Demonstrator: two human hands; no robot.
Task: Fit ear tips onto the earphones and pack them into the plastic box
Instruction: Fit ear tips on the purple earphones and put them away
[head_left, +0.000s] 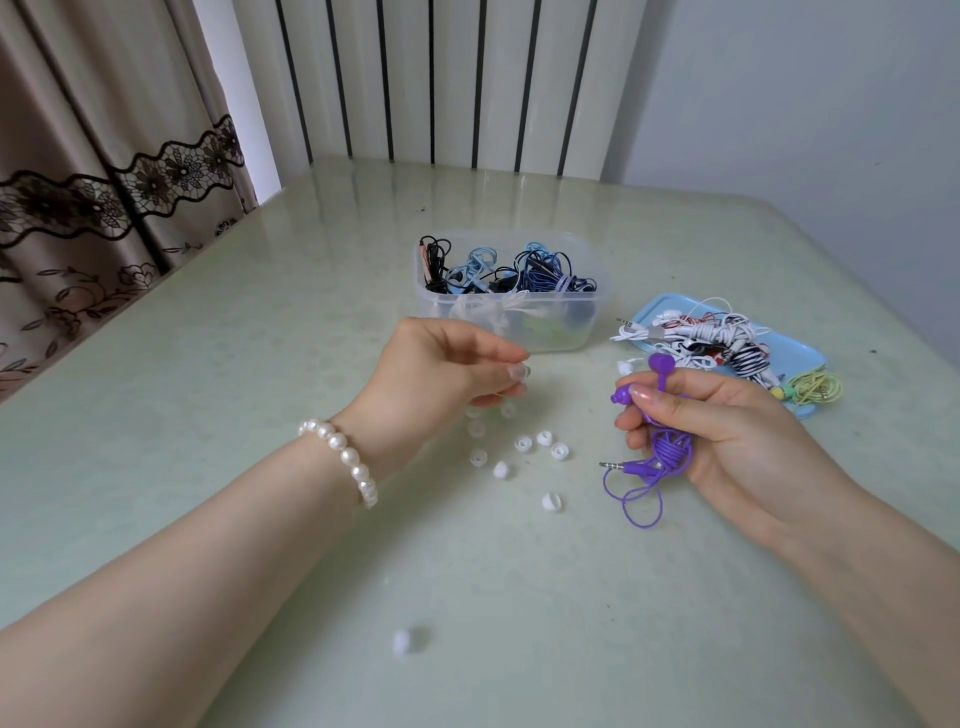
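Observation:
My right hand (727, 431) grips a bundled purple earphone set (665, 452); its two buds stick up past my thumb, and its plug and a cord loop hang out to the left. My left hand (441, 374) hovers above the table and pinches a small clear ear tip (519, 371) between thumb and fingertips. Several white ear tips (523, 444) lie scattered on the table between my hands. The clear plastic box (509, 317) stands behind my left hand and holds black, blue and white coiled earphones.
A light blue lid (802, 358) at the right carries a pile of white, striped and yellow-green earphones (727, 338). One stray ear tip (402, 640) lies near the front. The pale green table (260, 364) meets a curtain at the left and a radiator behind.

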